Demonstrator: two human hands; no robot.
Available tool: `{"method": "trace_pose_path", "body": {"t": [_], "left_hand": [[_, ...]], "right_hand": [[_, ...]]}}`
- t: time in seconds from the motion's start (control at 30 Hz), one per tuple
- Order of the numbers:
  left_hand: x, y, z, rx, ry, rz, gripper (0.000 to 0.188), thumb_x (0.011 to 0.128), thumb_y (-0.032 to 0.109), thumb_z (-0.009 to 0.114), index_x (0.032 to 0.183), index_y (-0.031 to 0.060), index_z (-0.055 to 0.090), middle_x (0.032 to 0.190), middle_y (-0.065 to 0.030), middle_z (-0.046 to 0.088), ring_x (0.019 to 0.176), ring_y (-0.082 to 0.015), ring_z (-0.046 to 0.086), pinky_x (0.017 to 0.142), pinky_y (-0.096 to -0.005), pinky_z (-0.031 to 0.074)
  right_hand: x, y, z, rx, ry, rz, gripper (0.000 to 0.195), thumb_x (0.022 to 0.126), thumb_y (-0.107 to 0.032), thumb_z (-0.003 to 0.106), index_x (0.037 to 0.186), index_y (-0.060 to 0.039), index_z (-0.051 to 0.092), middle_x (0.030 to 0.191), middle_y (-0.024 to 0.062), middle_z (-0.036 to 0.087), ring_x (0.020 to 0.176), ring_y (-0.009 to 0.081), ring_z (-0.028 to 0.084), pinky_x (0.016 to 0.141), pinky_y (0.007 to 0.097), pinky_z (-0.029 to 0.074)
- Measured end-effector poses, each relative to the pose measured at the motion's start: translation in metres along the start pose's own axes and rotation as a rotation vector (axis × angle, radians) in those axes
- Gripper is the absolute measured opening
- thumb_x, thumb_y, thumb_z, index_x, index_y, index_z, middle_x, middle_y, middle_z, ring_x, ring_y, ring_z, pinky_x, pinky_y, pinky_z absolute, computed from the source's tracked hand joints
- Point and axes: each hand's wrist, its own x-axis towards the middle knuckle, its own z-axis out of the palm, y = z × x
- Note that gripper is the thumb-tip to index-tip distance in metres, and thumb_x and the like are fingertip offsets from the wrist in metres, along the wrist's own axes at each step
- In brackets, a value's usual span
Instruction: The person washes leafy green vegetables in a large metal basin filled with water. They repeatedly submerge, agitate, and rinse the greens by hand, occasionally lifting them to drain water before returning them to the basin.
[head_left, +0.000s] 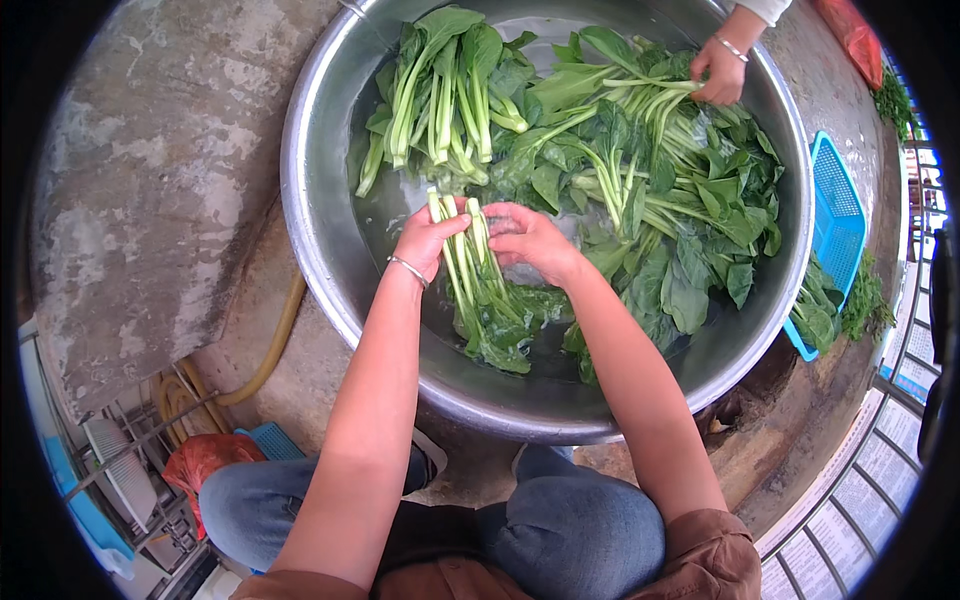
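In a large round metal basin (319, 259) of water, my left hand (427, 238) grips a bunch of choy sum (466, 274) near its pale cut stalk ends, the thumb across them. The stalks point away from me and the wet leaves trail in the water toward me. My right hand (534, 241) is close beside the bunch, fingers apart and curved, fingertips at the stalks. Beyond my hands, a neat group of greens (442, 97) lies at the basin's far left. Looser greens (667, 187) fill the right side, partly under water.
Another person's hand (721, 71) reaches in from the far right and holds stalks. A blue plastic basket (834, 210) with greens stands outside the basin's right rim. Left are a concrete slab (142, 187), a yellow hose (274, 352) and a red plastic bag (202, 465).
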Motion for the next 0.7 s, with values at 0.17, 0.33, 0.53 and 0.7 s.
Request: {"method": "trace_pose_path", "body": {"t": [0.17, 0.33, 0.53, 0.7], "left_hand": [[0.002, -0.009, 0.005, 0.154, 0.032, 0.014, 0.032, 0.071, 0.000, 0.061, 0.102, 0.0001, 0.054, 0.089, -0.0055, 0.060, 0.077, -0.0147, 0.057, 0.074, -0.0281, 0.046], [0.001, -0.015, 0.011, 0.362, 0.121, 0.048, 0.032, 0.066, 0.001, 0.061, 0.098, 0.0002, 0.056, 0.086, -0.0048, 0.059, 0.075, -0.0129, 0.056, 0.069, -0.0260, 0.046], [-0.003, -0.011, 0.006, 0.141, 0.071, -0.017, 0.027, 0.069, 0.001, 0.060, 0.096, 0.0009, 0.054, 0.082, -0.0058, 0.058, 0.073, -0.0164, 0.058, 0.066, -0.0296, 0.048], [-0.005, -0.009, 0.016, -0.106, -0.012, -0.159, 0.025, 0.074, 0.013, 0.065, 0.095, 0.0031, 0.057, 0.081, -0.0071, 0.060, 0.068, -0.0178, 0.059, 0.062, -0.0310, 0.050]], "right_hand": [[0.005, 0.007, -0.004, -0.634, 0.160, -0.226, 0.035, 0.074, -0.009, 0.051, 0.109, -0.0085, 0.054, 0.093, 0.0118, 0.058, 0.082, 0.0231, 0.057, 0.072, 0.0313, 0.045], [0.002, -0.002, 0.005, -1.089, 0.313, -0.380, 0.019, 0.081, -0.024, 0.049, 0.088, -0.0077, 0.056, 0.083, 0.0154, 0.061, 0.078, 0.0338, 0.058, 0.071, 0.0423, 0.045], [0.002, -0.006, 0.009, -1.123, 0.327, -0.218, 0.024, 0.080, -0.030, 0.052, 0.077, -0.0062, 0.055, 0.072, 0.0151, 0.061, 0.068, 0.0347, 0.058, 0.066, 0.0427, 0.046], [0.019, 0.018, -0.003, -0.634, 0.229, -0.339, 0.014, 0.079, -0.017, 0.054, 0.083, -0.0040, 0.058, 0.076, 0.0152, 0.061, 0.072, 0.0270, 0.060, 0.069, 0.0332, 0.046]]}}
